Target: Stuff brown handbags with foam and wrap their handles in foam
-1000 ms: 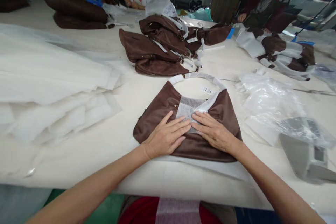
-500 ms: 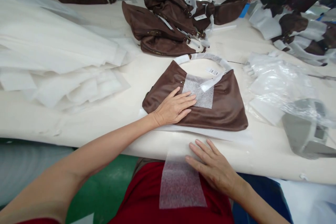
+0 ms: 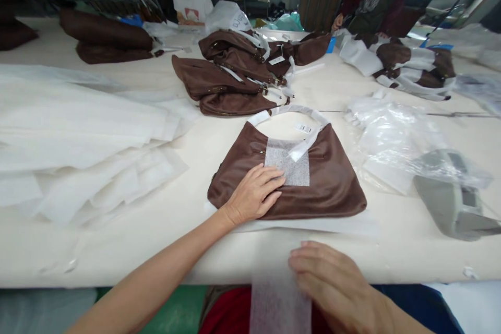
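Observation:
A brown handbag (image 3: 332, 188) lies flat in front of me, its handle (image 3: 299, 109) wrapped in white paper. My left hand (image 3: 252, 193) rests open on the bag's front, fingertips on the edge of a small translucent white sheet (image 3: 299, 173) stuck or laid there. A paper tag (image 3: 304, 128) shows inside the handle loop. Below the bag, a second thin translucent sheet (image 3: 279, 292) hangs over the table's front edge. My right hand (image 3: 332, 276) is at that sheet's right edge, fingers drawn together on it; the thumb is hidden. White paper (image 3: 336, 225) sticks out under the bag.
Left lies a fanned pile of white paper (image 3: 90, 130). More brown bags (image 3: 235, 78) are heaped behind, and others (image 3: 109, 36) at back left. Clear plastic bags (image 3: 395, 135) and a grey tape dispenser-like object (image 3: 446, 198) lie right. A person (image 3: 191, 2) is across the table.
My right hand has gone from spread fingers to fingers drawn together at the loose sheet's edge. My left hand stays on the bag. The camera has tilted up, showing more of the room.

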A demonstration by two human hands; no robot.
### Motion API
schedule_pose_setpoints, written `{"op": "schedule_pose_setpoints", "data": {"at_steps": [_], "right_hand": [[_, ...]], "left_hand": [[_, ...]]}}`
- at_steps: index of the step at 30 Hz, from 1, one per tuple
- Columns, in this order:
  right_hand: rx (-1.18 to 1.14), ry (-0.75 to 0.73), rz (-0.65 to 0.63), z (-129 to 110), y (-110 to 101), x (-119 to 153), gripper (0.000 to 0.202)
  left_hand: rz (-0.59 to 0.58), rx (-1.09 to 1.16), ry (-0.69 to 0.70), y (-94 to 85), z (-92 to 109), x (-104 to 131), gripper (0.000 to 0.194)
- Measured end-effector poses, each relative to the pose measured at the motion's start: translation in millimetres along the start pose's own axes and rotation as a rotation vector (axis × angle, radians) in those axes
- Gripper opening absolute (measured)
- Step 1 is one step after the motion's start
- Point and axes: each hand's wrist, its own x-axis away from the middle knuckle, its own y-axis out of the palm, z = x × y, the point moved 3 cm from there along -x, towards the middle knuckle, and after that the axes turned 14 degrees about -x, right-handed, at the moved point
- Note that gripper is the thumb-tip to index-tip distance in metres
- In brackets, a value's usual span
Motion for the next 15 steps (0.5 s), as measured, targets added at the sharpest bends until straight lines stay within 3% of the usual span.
{"op": "schedule_pose_setpoints", "data": {"at_steps": [4,8,12,15], "right_hand": [[0.011,0.334,0.367,48.9,-29.2,-36.5,0.016],[-0.033,0.69,0.493,100.7,-24.2,-46.0,0.028],[-0.078,0.836,0.581,113.1,-10.3,-39.7,0.031],[-0.063,0.854,0.627,115.2,-5.4,-39.1,0.03]], "left_hand": [[-0.01,0.139,-0.038,0.7,-6.8,0.3,0.028],[-0.039,0.288,-0.085,-8.1,-14.7,1.6,0.04],[-0.066,0.537,-0.168,-14.6,-21.7,2.8,0.062],[-0.08,0.547,-0.262,-9.2,-22.7,0.1,0.054]]}}
